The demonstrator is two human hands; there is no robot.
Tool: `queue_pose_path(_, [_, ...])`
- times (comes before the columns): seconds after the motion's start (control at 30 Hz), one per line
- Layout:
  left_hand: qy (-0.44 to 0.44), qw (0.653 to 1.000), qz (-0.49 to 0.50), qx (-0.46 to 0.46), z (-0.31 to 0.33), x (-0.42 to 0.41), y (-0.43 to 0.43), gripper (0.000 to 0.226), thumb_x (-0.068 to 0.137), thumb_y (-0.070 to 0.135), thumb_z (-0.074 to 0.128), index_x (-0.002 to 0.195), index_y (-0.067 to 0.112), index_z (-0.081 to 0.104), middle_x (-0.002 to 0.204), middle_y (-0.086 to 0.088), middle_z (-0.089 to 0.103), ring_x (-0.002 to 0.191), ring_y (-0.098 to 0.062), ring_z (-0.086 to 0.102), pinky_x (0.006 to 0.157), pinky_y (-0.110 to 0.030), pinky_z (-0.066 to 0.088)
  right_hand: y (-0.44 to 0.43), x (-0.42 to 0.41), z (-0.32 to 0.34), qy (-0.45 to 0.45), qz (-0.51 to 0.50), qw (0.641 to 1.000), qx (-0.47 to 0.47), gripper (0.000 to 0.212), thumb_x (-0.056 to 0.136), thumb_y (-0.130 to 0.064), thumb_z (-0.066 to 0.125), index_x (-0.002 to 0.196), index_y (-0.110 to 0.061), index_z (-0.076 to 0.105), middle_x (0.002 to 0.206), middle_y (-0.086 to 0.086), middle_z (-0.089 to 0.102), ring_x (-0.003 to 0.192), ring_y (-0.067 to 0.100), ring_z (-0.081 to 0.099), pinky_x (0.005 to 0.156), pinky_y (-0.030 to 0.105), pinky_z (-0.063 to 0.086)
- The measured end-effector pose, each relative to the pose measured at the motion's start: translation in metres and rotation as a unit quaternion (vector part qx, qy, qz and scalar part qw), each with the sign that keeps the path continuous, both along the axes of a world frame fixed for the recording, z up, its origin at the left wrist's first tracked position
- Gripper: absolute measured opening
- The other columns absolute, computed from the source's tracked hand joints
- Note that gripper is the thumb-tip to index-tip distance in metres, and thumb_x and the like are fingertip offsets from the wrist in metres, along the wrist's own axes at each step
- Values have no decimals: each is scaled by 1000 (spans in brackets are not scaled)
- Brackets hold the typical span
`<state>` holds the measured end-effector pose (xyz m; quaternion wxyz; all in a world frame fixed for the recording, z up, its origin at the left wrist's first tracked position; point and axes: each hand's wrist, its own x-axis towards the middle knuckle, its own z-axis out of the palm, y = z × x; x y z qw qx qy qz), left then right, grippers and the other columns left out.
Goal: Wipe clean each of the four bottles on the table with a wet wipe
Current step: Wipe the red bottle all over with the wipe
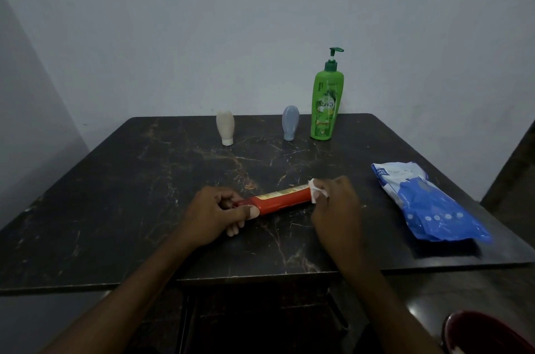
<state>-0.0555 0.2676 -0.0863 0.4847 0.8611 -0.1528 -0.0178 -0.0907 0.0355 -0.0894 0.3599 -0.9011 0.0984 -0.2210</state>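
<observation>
The person holds a long, yellow-labelled red bottle [285, 198] of plastic sideways, low over the near middle of the dark marble-patterned table [115, 209]. Whether it rests on the surface or hangs just above it, the view does not show. The left hand [214, 212] has its fingers and thumb curled round the cap end, probably to keep the bottle from rolling or turning while it is rubbed. The right hand [337, 204] pinches a crumpled white wet wipe [318, 194] against the other end, the base, so it seems that the wiping is now at this end of the body.

The other three bottles stand in a row at the far edge, well apart from the hands: a beige squeeze bottle [225, 127] on its white cap, a grey-blue squeeze bottle [290, 122] also on its cap, and just beside it a tall green pump bottle [326, 104]. They probably wait there for their turn, though it cannot be judged whether any is already clean. A blue and white pack of wipes [428, 203] lies at the right, near the right hand, which makes it easy to reach when a fresh wipe is needed.
</observation>
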Motion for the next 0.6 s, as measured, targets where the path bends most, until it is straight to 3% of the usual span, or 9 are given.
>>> queue_pose_path(0.13, [-9,1000,7,4,0,-1,-1,18,84,30,79,82,13,73,67,-8,73,52,-20,66,53,-26,54,41,-23,4,-47,73,996,-12,40,90,-4,60,127,-19,59,124,-7,47,105,6,53,92,25,51])
queue_pose_path(0.3, [-11,1000,-4,9,-1,0,0,16,84,28,79,86,14,74,70,-7,73,55,-21,67,54,-27,54,56,-30,0,-90,149,983,-61,37,88,0,60,122,-15,65,115,-7,52,97,9,58,86,26,53])
queue_pose_path(0.4, [-2,1000,-9,6,-2,1,2,29,76,34,84,97,17,73,77,-6,76,60,-23,70,58,-28,57,34,-20,1,-44,103,992,-63,38,88,-2,61,122,-18,63,120,-6,51,104,10,57,90,29,53])
queue_pose_path(0.47, [-1,1000,-15,13,-2,0,3,45,68,47,84,103,21,72,82,-3,77,64,-23,71,61,-29,59,11,-11,0,-13,57,996,-64,32,89,-5,62,117,-20,64,118,-4,54,102,10,57,85,26,52])
queue_pose_path(0.6, [-7,999,-25,30,-4,2,6,57,61,59,83,107,30,70,97,8,76,80,-15,73,73,-33,62,-25,5,-5,44,-7,999,-30,33,92,-11,60,124,-21,62,122,1,56,101,8,54,77,19,37])
